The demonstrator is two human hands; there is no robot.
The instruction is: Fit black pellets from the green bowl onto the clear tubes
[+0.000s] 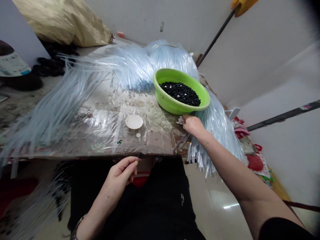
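Lower centre, your left hand (125, 171) pinches a short black piece (139, 155), probably light, best held by one end; centre right, your right hand (193, 125) touches whitish bits (180, 120), grip unclear.

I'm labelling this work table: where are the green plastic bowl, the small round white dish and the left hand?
Green plastic bowl (168, 104), head view: outer front wall.
Small round white dish (134, 122), head view: middle.
Left hand (122, 171), head view: middle of the hand.

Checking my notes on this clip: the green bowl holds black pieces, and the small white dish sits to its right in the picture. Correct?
Not quite: the head view shows the small white dish left of the green bowl, which does hold black pieces.
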